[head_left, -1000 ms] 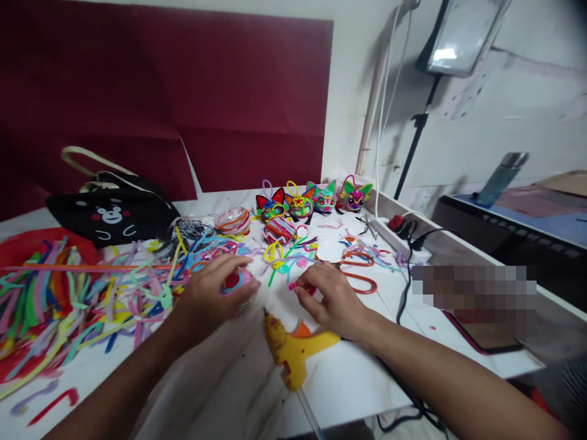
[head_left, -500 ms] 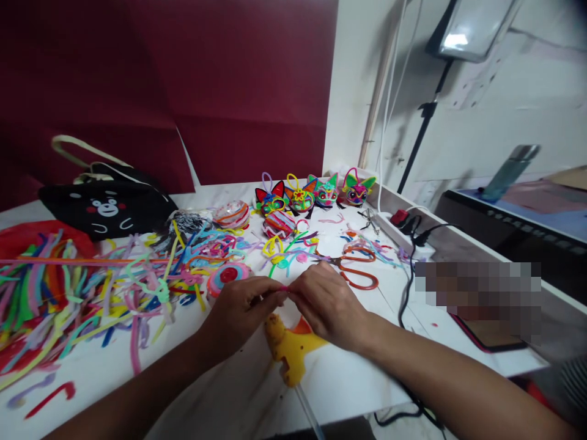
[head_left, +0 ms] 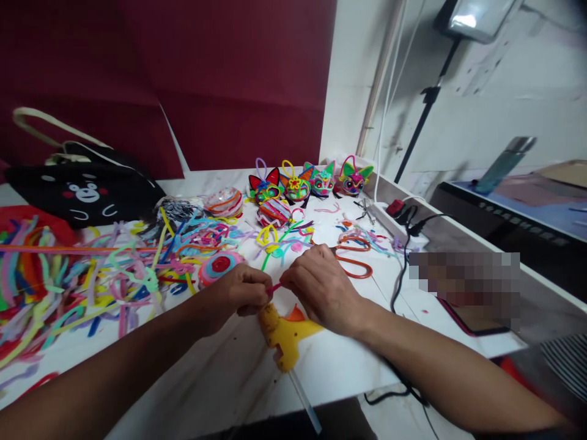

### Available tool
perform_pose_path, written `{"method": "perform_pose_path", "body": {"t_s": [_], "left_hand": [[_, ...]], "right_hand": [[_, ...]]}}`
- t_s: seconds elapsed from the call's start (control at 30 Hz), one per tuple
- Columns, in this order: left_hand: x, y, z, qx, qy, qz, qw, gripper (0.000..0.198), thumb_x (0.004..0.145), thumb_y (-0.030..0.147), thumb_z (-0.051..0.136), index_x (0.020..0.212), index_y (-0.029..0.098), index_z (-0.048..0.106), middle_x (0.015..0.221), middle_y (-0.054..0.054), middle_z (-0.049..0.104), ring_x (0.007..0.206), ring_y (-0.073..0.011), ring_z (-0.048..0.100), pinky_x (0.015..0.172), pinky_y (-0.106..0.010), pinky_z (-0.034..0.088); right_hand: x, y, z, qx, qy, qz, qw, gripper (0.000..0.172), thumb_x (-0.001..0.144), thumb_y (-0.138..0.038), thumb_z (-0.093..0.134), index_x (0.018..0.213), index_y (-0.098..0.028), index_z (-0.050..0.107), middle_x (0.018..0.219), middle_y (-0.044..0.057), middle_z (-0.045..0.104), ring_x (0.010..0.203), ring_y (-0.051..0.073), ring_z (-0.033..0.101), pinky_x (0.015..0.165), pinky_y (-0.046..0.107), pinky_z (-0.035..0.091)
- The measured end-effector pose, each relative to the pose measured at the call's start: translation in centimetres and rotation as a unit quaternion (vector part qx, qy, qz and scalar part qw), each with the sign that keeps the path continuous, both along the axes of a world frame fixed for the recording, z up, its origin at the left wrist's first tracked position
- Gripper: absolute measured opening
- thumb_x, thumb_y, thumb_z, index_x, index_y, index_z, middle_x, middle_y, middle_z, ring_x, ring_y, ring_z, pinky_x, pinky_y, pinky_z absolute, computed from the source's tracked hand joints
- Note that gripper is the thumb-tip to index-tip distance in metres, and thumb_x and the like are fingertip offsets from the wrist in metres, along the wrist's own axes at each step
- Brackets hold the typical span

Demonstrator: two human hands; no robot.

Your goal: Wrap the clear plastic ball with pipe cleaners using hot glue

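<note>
My left hand (head_left: 242, 292) and my right hand (head_left: 316, 287) meet above the white table (head_left: 348, 366), both pinching a short pink pipe cleaner piece (head_left: 275, 287) between their fingertips. A yellow glue gun (head_left: 284, 333) lies just below them. A round ball wrapped in pink and red pipe cleaner (head_left: 219, 266) rests to the left of my left hand. Orange-handled scissors (head_left: 353, 260) lie just beyond my right hand.
Heaps of coloured pipe cleaners (head_left: 92, 269) cover the left half. Several finished cat-faced balls (head_left: 312, 183) stand in a row at the back. A black bear bag (head_left: 87, 192) is far left. A power strip (head_left: 398, 214) and a phone (head_left: 477, 321) lie on the right.
My left hand has let go of the wrapped ball and come over to my right hand. Both hands now pinch the pink piece together above the glue gun.
</note>
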State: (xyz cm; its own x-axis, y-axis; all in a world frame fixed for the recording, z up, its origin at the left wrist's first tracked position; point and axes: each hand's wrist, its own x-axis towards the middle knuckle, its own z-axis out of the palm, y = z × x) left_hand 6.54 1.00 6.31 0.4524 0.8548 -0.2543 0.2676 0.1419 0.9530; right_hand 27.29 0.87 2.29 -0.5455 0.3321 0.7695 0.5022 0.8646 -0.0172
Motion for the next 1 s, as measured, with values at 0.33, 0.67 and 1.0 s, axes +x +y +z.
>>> {"method": "perform_pose_path", "body": {"t_s": [0.33, 0.67, 1.0], "left_hand": [[0.9, 0.4, -1.0, 0.04, -0.014, 0.038, 0.998, 0.04, 0.076, 0.054, 0.07, 0.064, 0.016, 0.063, 0.048, 0.005, 0.05, 0.043, -0.0068, 0.037, 0.042, -0.021, 0.023], [-1.5, 0.3, -0.6, 0.092, 0.116, -0.043, 0.988, 0.045, 0.079, 0.055, 0.07, 0.059, 0.019, 0.054, 0.047, 0.007, 0.045, 0.044, -0.0077, 0.037, 0.042, -0.021, 0.024], [-4.2, 0.4, 0.1, 0.154, 0.158, -0.087, 0.972, 0.044, 0.093, 0.055, 0.055, 0.072, 0.018, 0.066, 0.052, 0.005, 0.053, 0.047, -0.0104, 0.046, 0.045, -0.021, 0.034]], "right_hand": [[0.0, 0.4, 0.0, -0.006, 0.025, -0.036, 0.999, 0.023, 0.101, -0.011, 0.048, 0.085, -0.014, 0.064, 0.074, 0.006, 0.063, 0.072, 0.02, 0.051, 0.072, 0.036, 0.034], [-0.3, 0.0, -0.1, 0.0, -0.022, -0.009, 1.0, 0.028, 0.105, -0.013, 0.044, 0.088, -0.014, 0.066, 0.074, 0.004, 0.062, 0.072, 0.019, 0.051, 0.074, 0.036, 0.034], [0.3, 0.6, 0.3, 0.032, -0.065, 0.012, 0.997, 0.032, 0.109, -0.015, 0.041, 0.092, -0.014, 0.068, 0.08, 0.008, 0.068, 0.077, 0.021, 0.057, 0.069, 0.035, 0.041]]}}
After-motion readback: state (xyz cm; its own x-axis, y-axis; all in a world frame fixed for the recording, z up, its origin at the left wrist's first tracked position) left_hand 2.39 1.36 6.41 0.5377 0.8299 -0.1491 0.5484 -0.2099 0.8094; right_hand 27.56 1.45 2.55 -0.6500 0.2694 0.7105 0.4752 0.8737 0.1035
